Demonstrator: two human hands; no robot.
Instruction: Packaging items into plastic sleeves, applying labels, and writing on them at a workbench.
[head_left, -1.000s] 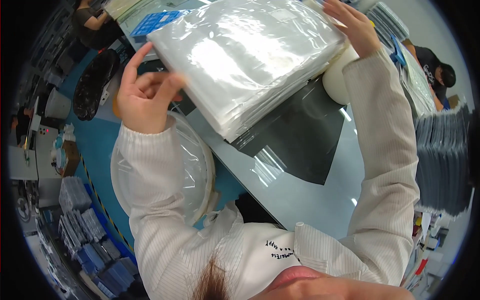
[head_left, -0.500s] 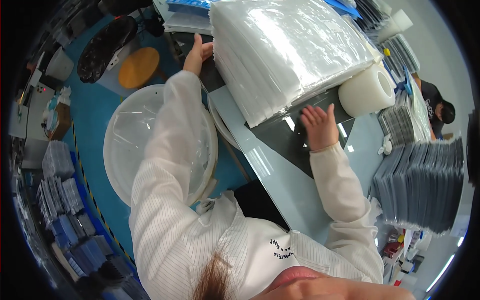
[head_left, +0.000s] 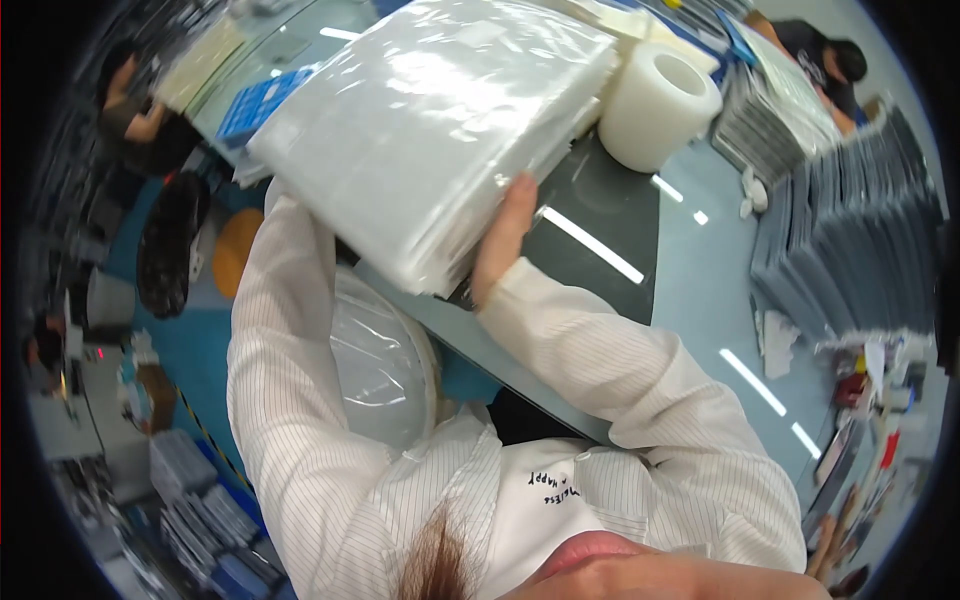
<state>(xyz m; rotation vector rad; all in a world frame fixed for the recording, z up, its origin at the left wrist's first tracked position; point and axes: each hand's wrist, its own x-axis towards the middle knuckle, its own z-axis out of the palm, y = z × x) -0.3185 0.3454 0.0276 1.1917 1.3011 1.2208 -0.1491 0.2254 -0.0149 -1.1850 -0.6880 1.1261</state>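
A thick stack of clear plastic bags (head_left: 430, 130) sits between my two hands on the table. My right hand (head_left: 507, 235) grips the stack's near right side, thumb up along its edge, with the other fingers out of sight. Only a sliver of my left hand (head_left: 276, 190) shows at the stack's left side; the stack covers its fingers. Under the stack's right side is a dark mat (head_left: 610, 215). A roll of whitish film (head_left: 660, 105) stands just right of the stack.
Left of the table edge is a large translucent tub (head_left: 375, 360). A round orange stool (head_left: 237, 250) and a black bag (head_left: 172, 245) are farther left. Piles of grey sheets (head_left: 850, 230) line the right side. Other people (head_left: 145, 130) work at the far left and far right.
My hands were open beside the stack; the right has come in to grip its side and the left has gone mostly behind it. The view has turned, and the stack appears farther left.
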